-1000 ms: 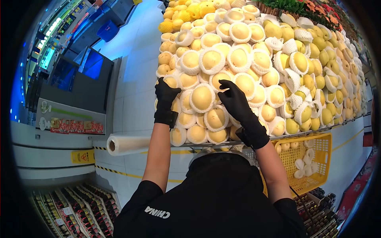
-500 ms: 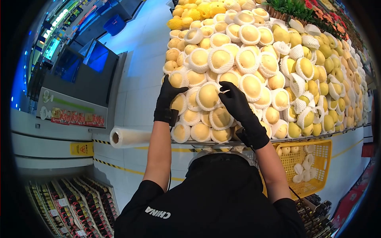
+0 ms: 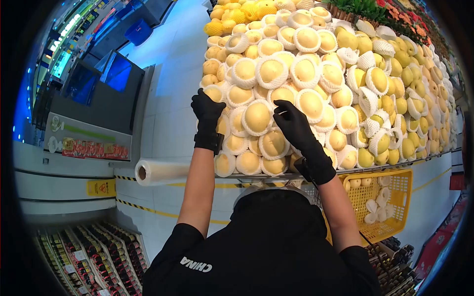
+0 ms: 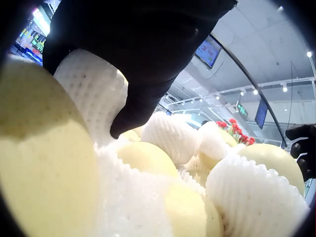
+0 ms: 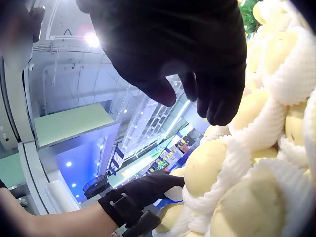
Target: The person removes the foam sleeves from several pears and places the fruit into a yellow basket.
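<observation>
My black-gloved left hand is at the left edge of a heap of yellow pears. Its fingers and thumb curl round a pear in a white foam net, partly hidden by the hand in the left wrist view. Over the front of the heap hovers my right hand, also gloved in black, its fingers loosely bent and nothing between them. Just left of it lies a large netted pear. The right wrist view shows the right hand above more netted pears.
A clear plastic bag roll sticks out at the stand's front left. Front right, a yellow crate holds several pears and white foam nets. Greener pears fill the right side, with flowers behind. A dark cabinet stands left across the aisle.
Half a second ago my left thumb was spread wide to the right; now it is drawn in against the pear. The right hand has kept nearly the same place and pose.
</observation>
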